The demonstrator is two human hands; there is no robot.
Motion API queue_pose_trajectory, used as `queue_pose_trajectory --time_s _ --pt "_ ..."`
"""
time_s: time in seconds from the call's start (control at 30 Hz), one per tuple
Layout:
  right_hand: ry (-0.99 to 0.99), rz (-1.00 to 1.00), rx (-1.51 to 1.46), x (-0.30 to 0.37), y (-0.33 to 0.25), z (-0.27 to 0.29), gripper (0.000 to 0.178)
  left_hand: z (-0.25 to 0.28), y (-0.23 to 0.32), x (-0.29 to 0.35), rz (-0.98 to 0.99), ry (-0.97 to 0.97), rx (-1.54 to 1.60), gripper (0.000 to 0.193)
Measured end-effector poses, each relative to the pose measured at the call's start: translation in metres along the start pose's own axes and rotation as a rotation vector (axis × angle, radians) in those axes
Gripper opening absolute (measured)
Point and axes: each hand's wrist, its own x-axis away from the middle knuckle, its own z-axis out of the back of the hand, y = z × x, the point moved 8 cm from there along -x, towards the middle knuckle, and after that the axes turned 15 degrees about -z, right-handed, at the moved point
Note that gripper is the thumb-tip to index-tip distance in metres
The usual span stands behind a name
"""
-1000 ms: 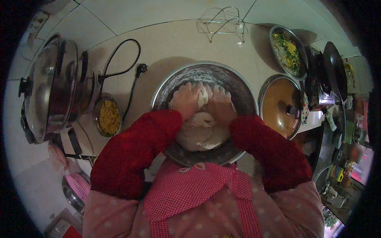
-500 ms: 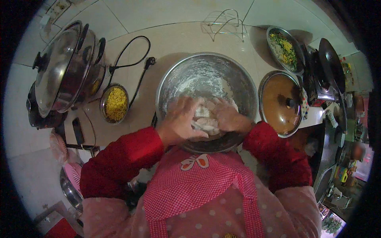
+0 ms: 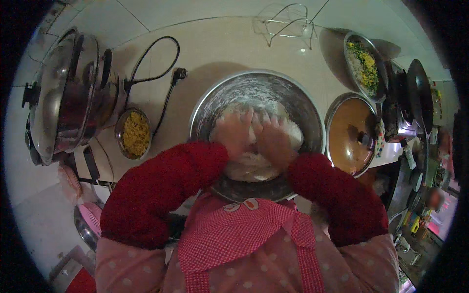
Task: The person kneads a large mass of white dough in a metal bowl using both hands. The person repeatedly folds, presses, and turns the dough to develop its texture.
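Observation:
A large steel bowl (image 3: 317, 141) with floury inner walls stands right in front of me. In it lies a pale mass of dough (image 3: 251, 170), partly hidden under my hands. On the left part of the dough my left hand (image 3: 233, 133) presses down, its fingers stretched toward the far side. Beside it my right hand (image 3: 274, 141) pushes on the dough too, fingers extended forward. Both hands are somewhat smeared by motion, and neither is wrapped around anything.
Left of the bowl are a small bowl of yellow food (image 3: 135, 134), a black power cord (image 3: 168, 105) and a large lidded pot (image 3: 63, 97). On the right sit a glass-lidded pan (image 3: 349, 129) and a bowl of chopped filling (image 3: 365, 66). A wire rack (image 3: 289, 24) stands behind.
My hands have gone from cupping the dough's sides to pressing on top with fingers forward. The dough looks more spread out, and the view has shifted slightly.

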Motion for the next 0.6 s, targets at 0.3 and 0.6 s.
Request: queue_pose_trajectory --time_s 0.3,0.6 --pt "-0.219 -0.036 -0.254 -0.055 0.017 -0.019 0.083 0.004 -0.036 -0.033 -0.045 -0.017 0.283 0.062" --pt "-0.350 0.438 -0.546 0.071 0.003 0.079 0.052 0.095 0.055 0.060 -0.256 -0.121 0.249 0.096"
